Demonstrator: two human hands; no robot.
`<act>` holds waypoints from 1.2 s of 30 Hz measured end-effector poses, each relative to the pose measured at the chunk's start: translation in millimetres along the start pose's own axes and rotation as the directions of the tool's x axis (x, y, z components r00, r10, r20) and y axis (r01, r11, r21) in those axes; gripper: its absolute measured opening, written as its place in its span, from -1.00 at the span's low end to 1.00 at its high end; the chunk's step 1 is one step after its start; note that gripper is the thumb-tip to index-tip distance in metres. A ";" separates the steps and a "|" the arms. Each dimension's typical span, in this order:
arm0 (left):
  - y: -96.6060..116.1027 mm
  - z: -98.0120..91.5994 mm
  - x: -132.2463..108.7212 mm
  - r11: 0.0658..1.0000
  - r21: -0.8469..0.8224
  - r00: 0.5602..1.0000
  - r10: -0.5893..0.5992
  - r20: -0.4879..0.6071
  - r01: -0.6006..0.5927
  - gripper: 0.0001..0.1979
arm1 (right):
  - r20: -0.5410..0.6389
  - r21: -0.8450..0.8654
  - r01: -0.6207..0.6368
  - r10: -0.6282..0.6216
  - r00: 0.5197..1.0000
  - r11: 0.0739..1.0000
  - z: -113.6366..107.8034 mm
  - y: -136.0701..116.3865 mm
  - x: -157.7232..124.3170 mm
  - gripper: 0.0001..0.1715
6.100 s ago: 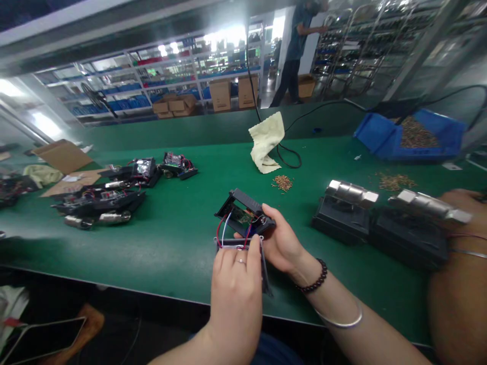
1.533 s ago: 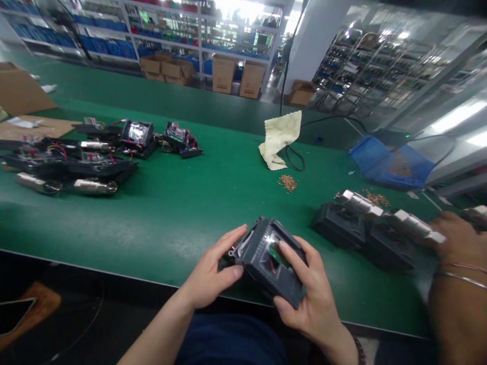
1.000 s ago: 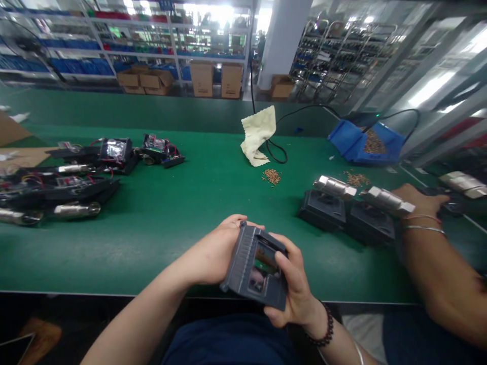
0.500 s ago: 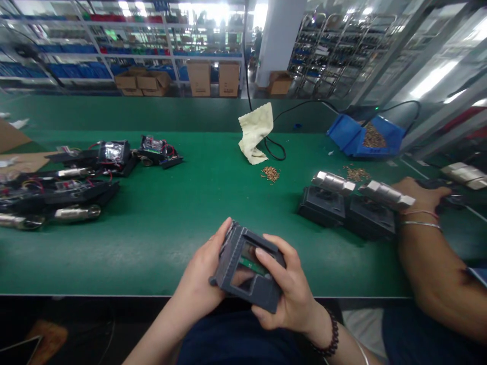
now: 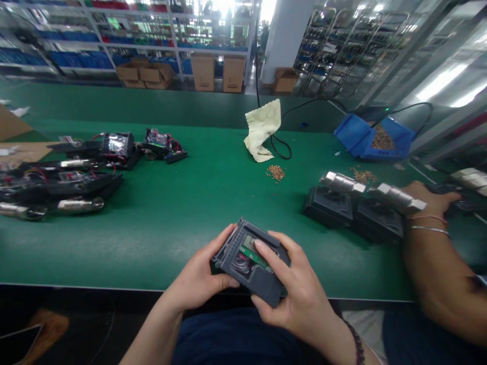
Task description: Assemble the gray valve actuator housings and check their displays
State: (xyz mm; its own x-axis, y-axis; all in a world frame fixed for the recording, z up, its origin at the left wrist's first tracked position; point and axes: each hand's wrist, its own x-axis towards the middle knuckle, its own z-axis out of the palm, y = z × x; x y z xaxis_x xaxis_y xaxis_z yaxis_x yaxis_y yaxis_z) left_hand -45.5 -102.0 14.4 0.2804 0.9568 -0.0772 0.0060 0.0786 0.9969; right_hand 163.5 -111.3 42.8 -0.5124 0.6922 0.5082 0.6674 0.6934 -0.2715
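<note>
A dark grey plastic housing [image 5: 249,263] with a window that shows a green circuit board sits between both my hands at the near edge of the green table [image 5: 182,203]. My left hand [image 5: 198,276] is closed around its left end, thumb underneath. On its right side my right hand [image 5: 294,289] grips it, the forefinger laid over the window.
Opened black units with wires and metal cylinders [image 5: 68,182] lie at the left. Two closed black units with metal parts [image 5: 353,208] stand at the right, where another person's arm [image 5: 429,243] rests. A yellow cloth [image 5: 262,129], loose screws [image 5: 276,172] and a blue bin [image 5: 375,137] lie farther back.
The housing, open with wires showing six seconds ago, is now closed in my hands. In the last second it has tilted slightly and both hands shifted their hold on it.
</note>
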 end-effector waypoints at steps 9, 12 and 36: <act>-0.8 5.6 1.3 0.999 0.007 0.999 0.031 0.008 -0.031 -0.10 | 0.064 -0.059 -0.017 0.021 0.998 0.998 -11.5 -4.7 9.9 -0.27; 1.5 8.8 -0.7 0.994 0.079 0.997 0.081 -0.022 -0.079 -0.14 | 0.068 0.028 -0.056 0.054 0.996 0.998 -16.7 1.9 9.8 -0.36; -31.8 84.7 -19.6 0.420 0.882 0.627 0.752 -0.205 -0.214 -0.53 | -0.091 0.215 -0.057 0.078 0.993 0.975 -1.6 4.8 -1.5 -0.30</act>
State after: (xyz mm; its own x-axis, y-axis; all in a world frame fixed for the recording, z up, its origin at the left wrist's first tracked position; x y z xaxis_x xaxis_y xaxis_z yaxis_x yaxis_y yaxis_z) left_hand 30.1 -146.9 -14.4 -0.0169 0.7164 0.6975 0.7889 -0.4190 0.4495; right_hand 168.4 -109.4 42.1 -0.4075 0.7232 0.5577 0.5640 0.6796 -0.4692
